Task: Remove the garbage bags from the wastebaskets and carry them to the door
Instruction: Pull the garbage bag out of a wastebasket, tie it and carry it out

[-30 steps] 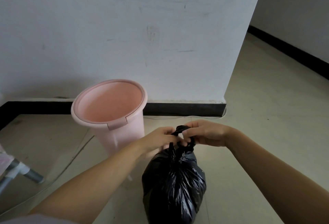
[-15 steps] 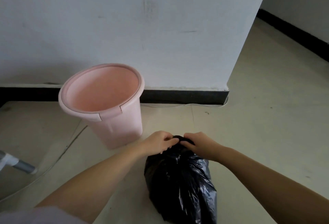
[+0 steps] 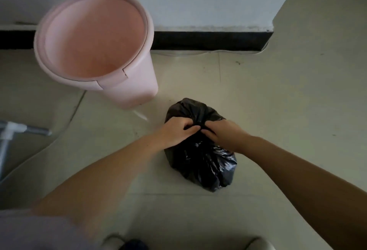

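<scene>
Fingers [image 3: 186,128] of both hands pinch black garbage bag [image 3: 202,160] beside pink wastebasket [image 3: 137,90].

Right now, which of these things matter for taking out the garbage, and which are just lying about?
Part of the job:
black garbage bag, on the floor
pink wastebasket, no bag in it
left hand and right hand, both gripping the bag's top

Just lying about:
grey and white pipe frame
thin cable along the black skirting

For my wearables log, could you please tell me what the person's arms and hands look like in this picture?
Both forearms are bare, with no watch, bracelet, ring or glove visible on the left hand or the right hand. A blurred pale pinkish sleeve shows at the lower left, by the left upper arm. The right arm's sleeve is out of view.
</scene>
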A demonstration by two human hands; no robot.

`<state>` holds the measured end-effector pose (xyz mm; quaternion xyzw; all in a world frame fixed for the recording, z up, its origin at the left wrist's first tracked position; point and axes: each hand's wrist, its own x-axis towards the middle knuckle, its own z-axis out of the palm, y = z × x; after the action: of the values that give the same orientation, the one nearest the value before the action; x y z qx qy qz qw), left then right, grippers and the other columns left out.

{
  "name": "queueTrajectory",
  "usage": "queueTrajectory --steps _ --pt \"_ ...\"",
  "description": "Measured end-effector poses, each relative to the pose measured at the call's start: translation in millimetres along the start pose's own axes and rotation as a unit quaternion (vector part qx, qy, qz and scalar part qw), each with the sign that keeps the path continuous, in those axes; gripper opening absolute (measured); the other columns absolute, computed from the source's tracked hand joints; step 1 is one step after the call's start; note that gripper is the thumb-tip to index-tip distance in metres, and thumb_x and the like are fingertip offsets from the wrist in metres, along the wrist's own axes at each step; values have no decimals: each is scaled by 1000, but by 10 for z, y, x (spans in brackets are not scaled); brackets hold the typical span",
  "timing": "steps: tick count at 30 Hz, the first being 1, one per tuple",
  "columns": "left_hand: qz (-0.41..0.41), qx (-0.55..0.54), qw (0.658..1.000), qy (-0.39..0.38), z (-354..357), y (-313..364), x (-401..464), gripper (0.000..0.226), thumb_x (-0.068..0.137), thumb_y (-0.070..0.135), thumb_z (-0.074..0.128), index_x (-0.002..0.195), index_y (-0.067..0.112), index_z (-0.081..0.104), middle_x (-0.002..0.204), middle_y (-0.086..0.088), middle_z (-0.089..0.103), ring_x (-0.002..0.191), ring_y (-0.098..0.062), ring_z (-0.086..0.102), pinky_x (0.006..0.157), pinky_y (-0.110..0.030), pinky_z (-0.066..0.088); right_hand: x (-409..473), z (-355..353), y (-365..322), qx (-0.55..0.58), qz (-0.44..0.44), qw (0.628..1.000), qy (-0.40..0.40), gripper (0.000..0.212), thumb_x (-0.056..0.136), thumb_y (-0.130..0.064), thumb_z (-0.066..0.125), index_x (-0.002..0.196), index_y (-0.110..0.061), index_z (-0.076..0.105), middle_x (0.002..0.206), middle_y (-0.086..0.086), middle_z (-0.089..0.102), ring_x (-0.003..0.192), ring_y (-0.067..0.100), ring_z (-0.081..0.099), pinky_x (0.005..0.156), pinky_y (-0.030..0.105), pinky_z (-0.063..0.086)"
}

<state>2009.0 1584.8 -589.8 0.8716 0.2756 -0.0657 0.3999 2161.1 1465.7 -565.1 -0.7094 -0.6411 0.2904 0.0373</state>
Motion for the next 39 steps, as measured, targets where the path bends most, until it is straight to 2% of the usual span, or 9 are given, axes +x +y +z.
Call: queueTrajectory --steps 3,7,12,15,21,24,27,33,39 --pt "-29 -19 999 -21 -320 385 -237 44 92 42 50 56 21 36 51 5 39 49 -7 39 50 -26 27 -271 -410 -260 4 12 1000 -5 27 99 -36 37 89 -13 49 86 11 62 80 32 58 61 31 31" --pt "-33 -28 998 -54 -922 1080 -634 38 94 37 50 61 19 42 55 5 42 54 -11 42 48 -19 27 -681 -1172 -698 5 23 999 -34 33 99 -37 35 102 -10 54 91 11 65 82 32 59 62 34 37" --pt "-14 -44 997 -55 -1895 1989 -1189 29 94 32 50 66 23 50 63 6 53 60 -11 48 54 -14 33 -1206 -2282 -1350 33 44 998 -18 28 98 -35 40 92 -12 54 81 10 62 75 31 58 59 32 34" --pt "-7 -41 998 -57 -2443 2483 -1549 27 93 31 51 74 12 56 70 -1 59 69 -20 54 62 -29 37 -1509 -2879 -1752 42 59 997 -9 28 98 -35 41 93 -11 55 79 8 62 73 30 58 58 32 35" --pt "23 -25 999 -25 -3366 3203 -2179 29 93 30 51 64 32 44 62 15 48 59 -1 47 53 -17 29 -1973 -3891 -2516 28 58 998 19 29 98 -35 41 93 -10 55 80 10 63 68 27 52 58 33 36" --pt "31 -29 999 -6 -3733 3424 -2357 17 93 32 50 86 20 61 73 11 60 67 -5 55 62 -23 41 -2077 -4266 -2763 22 49 997 52 27 98 -35 42 89 -12 54 76 6 59 65 23 47 57 32 31" --pt "38 -34 999 8 -3948 3576 -2438 23 91 36 48 101 22 63 79 21 61 75 2 57 67 -19 42 -2155 -4521 -2877 9 23 998 64 21 97 -35 42 84 -20 49 79 8 62 67 26 51 57 32 30" --pt "-35 12 998 50 -4154 3742 -2459 38 89 49 43 110 23 60 108 1 63 95 -18 58 86 -39 48 -2083 -4966 -2840 -18 -97 992 73 15 95 -32 47 95 -21 56 90 6 67 80 27 60 59 27 27" --pt "-134 13 972 195 -4265 4034 -2783 27 95 37 47 105 17 63 67 22 50 60 0 49 56 -7 39 -1760 -5403 -2961 -92 -265 960 13 23 97 -32 44 108 -15 55 92 13 68 81 30 62 62 31 36"
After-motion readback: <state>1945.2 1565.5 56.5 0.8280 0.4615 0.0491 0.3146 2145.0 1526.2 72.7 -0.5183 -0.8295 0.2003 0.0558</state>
